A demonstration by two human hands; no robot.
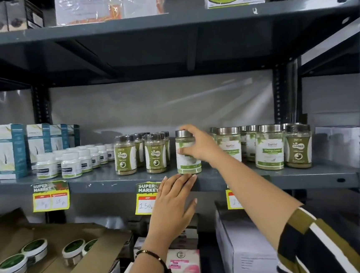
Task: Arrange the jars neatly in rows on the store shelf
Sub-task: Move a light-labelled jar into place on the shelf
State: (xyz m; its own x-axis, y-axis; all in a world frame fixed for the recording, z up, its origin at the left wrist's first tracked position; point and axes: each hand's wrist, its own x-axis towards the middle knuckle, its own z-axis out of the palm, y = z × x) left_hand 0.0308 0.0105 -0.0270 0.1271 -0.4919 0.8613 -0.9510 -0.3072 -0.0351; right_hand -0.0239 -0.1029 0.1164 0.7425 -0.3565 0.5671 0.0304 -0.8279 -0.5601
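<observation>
The right hand reaches in from 4 o'clock and grips a jar with a silver lid and a green-and-white label, fingers curled over the lid and thumb pressed on the label's left side. The jar stands upright at the front edge of the grey metal shelf, just right of centre, in the gap between 2 groups of jars. The left hand comes up from 6 o'clock with its fingers held flat and close together, palm away from the camera, fingertips touching the shelf's front lip right below the jar; it grips nothing. A dark bracelet circles that wrist.

At 9 o'clock of the held jar stand the Gaska jars, dark-lidded, in 2 files running back from the edge. At 3 o'clock are the Moringa jars with silver lids, several deep, and 1 more dark-lidded Gaska jar at their right end. Further toward 9 o'clock sit small white bottles in rows, then teal-and-white boxes.

Yellow price tags hang from the shelf lip. At 7 o'clock an open cardboard box holds round green-lidded tubs. The right sleeve is striped olive, black and white.
</observation>
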